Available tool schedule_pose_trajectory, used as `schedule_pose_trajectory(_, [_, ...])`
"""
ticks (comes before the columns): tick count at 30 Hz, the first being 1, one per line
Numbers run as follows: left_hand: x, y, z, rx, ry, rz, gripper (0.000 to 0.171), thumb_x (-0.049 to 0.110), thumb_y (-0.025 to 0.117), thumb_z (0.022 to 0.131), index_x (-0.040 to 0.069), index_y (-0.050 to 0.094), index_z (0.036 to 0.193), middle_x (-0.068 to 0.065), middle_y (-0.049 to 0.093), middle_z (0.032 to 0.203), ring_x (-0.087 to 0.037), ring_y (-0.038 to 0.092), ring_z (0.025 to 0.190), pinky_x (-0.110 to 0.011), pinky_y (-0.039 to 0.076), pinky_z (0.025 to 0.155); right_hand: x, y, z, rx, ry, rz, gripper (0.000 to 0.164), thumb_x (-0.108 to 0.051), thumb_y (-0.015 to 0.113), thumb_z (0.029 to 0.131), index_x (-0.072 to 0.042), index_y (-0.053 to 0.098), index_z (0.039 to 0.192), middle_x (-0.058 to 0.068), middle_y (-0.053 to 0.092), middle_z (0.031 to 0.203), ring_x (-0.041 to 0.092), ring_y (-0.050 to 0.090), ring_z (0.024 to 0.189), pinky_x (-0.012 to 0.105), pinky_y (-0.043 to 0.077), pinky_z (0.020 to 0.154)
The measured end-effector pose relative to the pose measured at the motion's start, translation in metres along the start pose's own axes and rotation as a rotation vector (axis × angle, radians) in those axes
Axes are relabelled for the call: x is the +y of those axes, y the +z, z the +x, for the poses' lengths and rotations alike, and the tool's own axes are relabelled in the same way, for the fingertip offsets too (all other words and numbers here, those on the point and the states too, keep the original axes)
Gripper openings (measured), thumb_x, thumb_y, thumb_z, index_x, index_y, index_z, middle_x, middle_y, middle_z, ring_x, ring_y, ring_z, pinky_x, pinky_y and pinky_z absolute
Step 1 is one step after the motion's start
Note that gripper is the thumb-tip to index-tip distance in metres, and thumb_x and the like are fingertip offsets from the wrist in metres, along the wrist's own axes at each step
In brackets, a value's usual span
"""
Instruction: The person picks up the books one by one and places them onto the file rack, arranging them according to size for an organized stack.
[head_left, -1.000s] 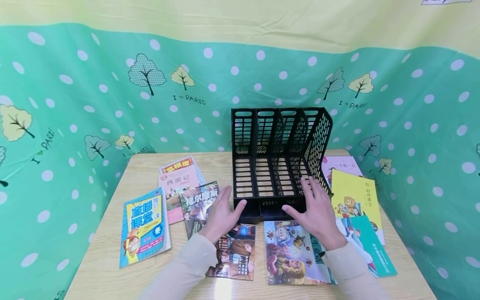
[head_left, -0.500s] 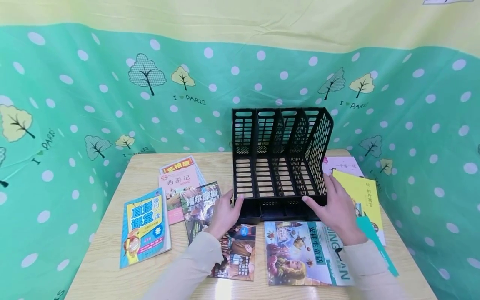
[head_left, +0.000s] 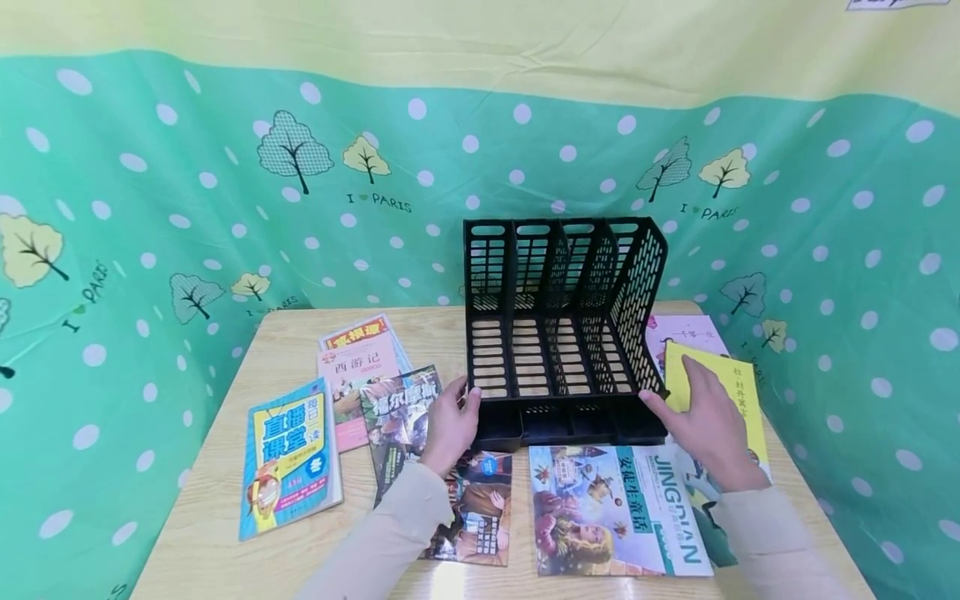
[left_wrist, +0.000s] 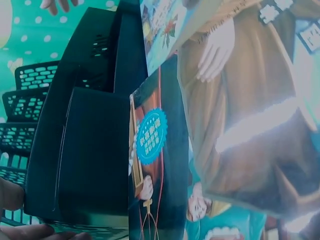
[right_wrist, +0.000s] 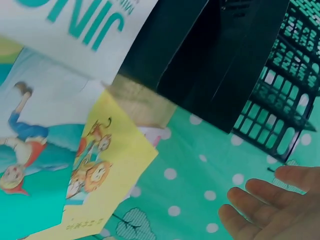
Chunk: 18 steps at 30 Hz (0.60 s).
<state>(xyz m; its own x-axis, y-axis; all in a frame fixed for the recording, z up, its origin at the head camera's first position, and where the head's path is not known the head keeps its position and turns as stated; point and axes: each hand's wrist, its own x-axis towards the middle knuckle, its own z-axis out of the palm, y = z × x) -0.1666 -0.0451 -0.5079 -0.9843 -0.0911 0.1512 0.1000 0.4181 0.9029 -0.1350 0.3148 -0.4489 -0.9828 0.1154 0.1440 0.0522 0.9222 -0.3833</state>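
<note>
A black file rack with several upright compartments and a row of small front trays stands on the table. My left hand holds its front left corner, thumb on the front edge and fingers along the outer side. In the left wrist view the thumb and fingertips show beside the black side wall. My right hand is spread beside the front right corner, over a yellow book. Its fingers are extended and hold nothing in the right wrist view.
Left of the rack lie a blue and yellow book, a pink book and a dark comic-style book. In front lies a fairy-tale book. A lilac book is at right. A polka-dot curtain hangs behind.
My right hand has moved right, from over the rack's front to beyond its right corner. My left hand has shifted slightly right against the left corner. The rack stays in place.
</note>
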Motion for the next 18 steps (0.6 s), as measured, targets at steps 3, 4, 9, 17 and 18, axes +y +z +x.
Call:
schedule_pose_trajectory(3, [-0.001, 0.002, 0.0, 0.008, -0.016, -0.02, 0.039, 0.017, 0.058, 0.095, -0.007, 0.055, 0.126, -0.024, 0.063, 0.118, -0.033, 0.063, 0.105, -0.042, 0.052, 0.089, 0.007, -0.002, 0.0, -0.014, 0.031, 0.001, 0.1, -0.069, 0.05, 0.085, -0.002, 0.015, 0.151, 0.032, 0.027, 0.146, 0.052, 0.036, 0.123, 0.072, 0.033, 0.091])
schedule_pose_trajectory(4, [-0.001, 0.002, 0.0, 0.009, -0.021, -0.027, 0.038, 0.017, 0.059, 0.095, -0.007, 0.056, 0.126, -0.024, 0.063, 0.117, -0.033, 0.063, 0.106, -0.042, 0.052, 0.09, 0.009, -0.003, 0.001, -0.016, 0.039, 0.003, 0.101, -0.069, 0.05, 0.085, -0.001, 0.015, 0.151, 0.032, 0.028, 0.146, 0.052, 0.036, 0.123, 0.073, 0.033, 0.091])
schedule_pose_trajectory(9, [-0.002, 0.003, 0.001, 0.015, -0.053, -0.035, 0.035, 0.018, 0.059, 0.095, -0.005, 0.059, 0.122, -0.02, 0.066, 0.112, -0.03, 0.063, 0.107, -0.041, 0.051, 0.091, 0.026, -0.006, 0.004, -0.038, 0.101, 0.021, 0.102, -0.07, 0.048, 0.086, 0.001, 0.013, 0.15, 0.035, 0.025, 0.145, 0.055, 0.031, 0.124, 0.076, 0.03, 0.089])
schedule_pose_trajectory(17, [-0.001, 0.004, 0.0, 0.013, -0.075, -0.039, 0.036, 0.021, 0.058, 0.096, -0.005, 0.06, 0.12, -0.02, 0.065, 0.113, -0.031, 0.061, 0.109, -0.043, 0.05, 0.094, 0.066, -0.003, 0.008, -0.107, 0.214, 0.081, 0.105, -0.07, 0.044, 0.087, 0.008, 0.01, 0.148, 0.039, 0.021, 0.145, 0.059, 0.026, 0.125, 0.077, 0.028, 0.089])
schedule_pose_trajectory(18, [-0.001, 0.004, 0.0, 0.014, -0.076, -0.036, 0.036, 0.021, 0.058, 0.096, -0.005, 0.06, 0.121, -0.021, 0.065, 0.114, -0.032, 0.061, 0.109, -0.043, 0.05, 0.094, 0.072, -0.002, 0.008, -0.118, 0.236, 0.091, 0.106, -0.07, 0.044, 0.087, 0.008, 0.009, 0.148, 0.039, 0.02, 0.145, 0.059, 0.026, 0.124, 0.077, 0.028, 0.089])
